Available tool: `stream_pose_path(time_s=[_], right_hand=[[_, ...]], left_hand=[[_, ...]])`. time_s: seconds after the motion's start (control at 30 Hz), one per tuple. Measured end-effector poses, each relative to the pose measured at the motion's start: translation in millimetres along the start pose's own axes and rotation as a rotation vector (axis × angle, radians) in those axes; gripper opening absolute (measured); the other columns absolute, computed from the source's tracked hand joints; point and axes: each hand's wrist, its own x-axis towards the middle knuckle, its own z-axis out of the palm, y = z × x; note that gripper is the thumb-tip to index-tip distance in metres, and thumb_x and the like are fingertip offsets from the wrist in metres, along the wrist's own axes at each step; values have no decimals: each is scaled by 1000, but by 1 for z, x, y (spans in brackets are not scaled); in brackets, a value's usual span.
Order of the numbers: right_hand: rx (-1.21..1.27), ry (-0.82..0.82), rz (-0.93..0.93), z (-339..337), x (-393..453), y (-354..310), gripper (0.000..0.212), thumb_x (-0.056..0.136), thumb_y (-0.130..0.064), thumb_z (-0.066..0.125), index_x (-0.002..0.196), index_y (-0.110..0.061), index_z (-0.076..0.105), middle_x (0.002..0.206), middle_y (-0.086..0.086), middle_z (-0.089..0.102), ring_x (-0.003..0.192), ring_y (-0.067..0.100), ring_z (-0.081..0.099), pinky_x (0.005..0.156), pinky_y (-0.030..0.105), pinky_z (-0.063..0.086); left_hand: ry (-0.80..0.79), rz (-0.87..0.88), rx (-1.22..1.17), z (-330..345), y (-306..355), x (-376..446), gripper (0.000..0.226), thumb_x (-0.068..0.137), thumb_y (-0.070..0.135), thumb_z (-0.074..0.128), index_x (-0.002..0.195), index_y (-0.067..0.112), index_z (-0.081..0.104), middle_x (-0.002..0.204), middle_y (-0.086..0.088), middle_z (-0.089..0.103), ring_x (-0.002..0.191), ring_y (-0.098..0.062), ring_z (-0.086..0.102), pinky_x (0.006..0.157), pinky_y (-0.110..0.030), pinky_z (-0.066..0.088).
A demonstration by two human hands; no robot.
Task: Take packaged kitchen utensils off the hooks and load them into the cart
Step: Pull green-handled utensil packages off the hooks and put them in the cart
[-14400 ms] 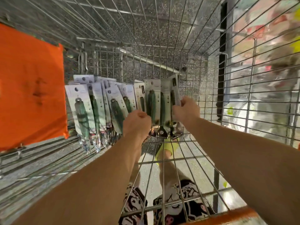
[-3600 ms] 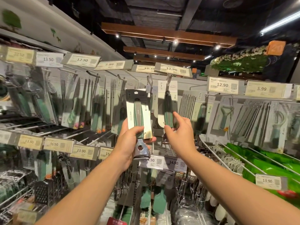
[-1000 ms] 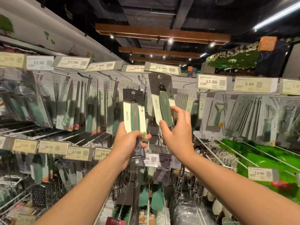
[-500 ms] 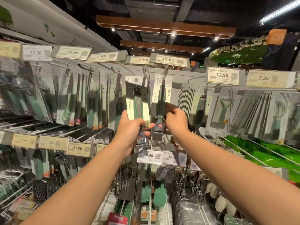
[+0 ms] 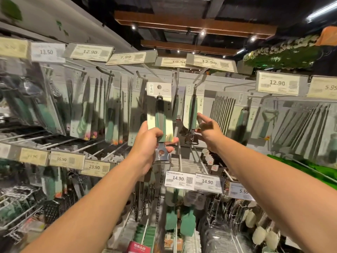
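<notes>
R hand [image 5: 209, 130] fingers now spread loose beside hanging packaged utensil [image 5: 191, 110], vs curled on its lower end 0.5 s ago. L hand [image 5: 151, 141] w/ its pack [image 5: 160, 114] sits slightly lower.

Landmark: carded utensil [image 5: 160, 114] in left hand [image 5: 147, 143], in front of hook wall. Second carded utensil [image 5: 191, 110] just right of it, on hook [image 5: 199, 80], right hand [image 5: 209, 130] at its lower edge. Price tags 14.90 [image 5: 179, 179] below landmark. Tag 7.99 [image 5: 131, 57] above-left, tag 12.90 [image 5: 209, 63] above-right. Hanging packs [image 5: 82, 110] left. Brush heads [image 5: 180, 220] far below.
</notes>
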Motion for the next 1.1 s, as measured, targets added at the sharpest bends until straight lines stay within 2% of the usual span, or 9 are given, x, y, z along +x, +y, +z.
stream_pose_path(time_s=[0.1, 0.17, 0.23, 0.3, 0.47, 0.6, 0.73, 0.9, 1.1], right_hand=[[-115, 99, -92, 1, -10, -1, 61, 100, 13, 39, 148, -22, 53, 153, 9, 49, 129, 28, 56, 104, 29, 48], [-185, 180, -175, 3, -28, -7, 47, 104, -2, 45, 145, -22, 53, 129, 4, 63, 86, 18, 66, 68, 19, 54], [-238, 168, -266, 5, -50, -13, 34, 103, -9, 51, 137, -16, 54, 107, 1, 62, 66, 7, 53, 47, 9, 43], [-356, 100, -394, 10, -76, -16, 22, 101, -13, 56, 123, -10, 52, 103, 5, 58, 68, 6, 50, 52, 6, 43], [-442, -88, -601, 23, -114, -11, 41, 88, -19, 70, 122, -26, 49, 117, -10, 52, 97, 1, 57, 75, 14, 50], [-429, -9, -593, 22, -121, -8, 50, 86, -25, 74, 131, -22, 52, 123, -10, 54, 113, 0, 53, 91, 8, 42], [-413, 24, -614, 15, -124, -7, 45, 90, -25, 73, 131, -25, 54, 122, -12, 55, 111, -8, 52, 87, 3, 40], [-457, 106, -703, 2, -132, -5, 48, 92, -15, 71, 136, -17, 52, 120, -7, 51, 103, -22, 42, 85, -3, 31], [-377, 203, -712, -12, -132, -5, 50, 94, -16, 69, 139, -16, 47, 127, -3, 50, 114, -1, 47, 102, 14, 39]], left_hand=[[20, -13, 4, 0, -2, 1, 32, 108, -1, 35, 136, 9, 48, 126, -25, 65, 93, -34, 79, 53, -34, 60], [39, -14, 27, 1, -5, 2, 28, 108, 2, 40, 132, 11, 53, 126, -20, 68, 105, -36, 76, 78, -46, 63], [49, 6, 95, 3, -9, 5, 29, 106, 7, 48, 132, 16, 59, 126, -14, 71, 112, -32, 72, 87, -46, 61], [59, 27, 141, 9, -10, 4, 31, 105, 10, 53, 132, 20, 61, 123, -8, 74, 112, -27, 71, 85, -41, 59], [61, 57, 95, 25, -11, -5, 31, 100, 3, 57, 122, 23, 66, 112, -5, 78, 97, -19, 74, 69, -31, 55], [51, 71, 106, 36, -12, -17, 36, 99, 1, 59, 126, 24, 65, 113, -1, 78, 101, -17, 74, 70, -27, 55], [18, 82, 168, 41, -8, -26, 29, 102, 5, 56, 124, 20, 70, 110, 0, 80, 96, -15, 74, 66, -23, 56], [-8, 93, 326, 40, -2, -28, 28, 105, 8, 49, 108, 15, 75, 107, 0, 80, 105, -29, 71, 80, -39, 54], [60, 236, 803, 26, 2, -19, 17, 101, 22, 61, 115, 29, 69, 115, 10, 71, 102, -12, 69, 86, -35, 55]])
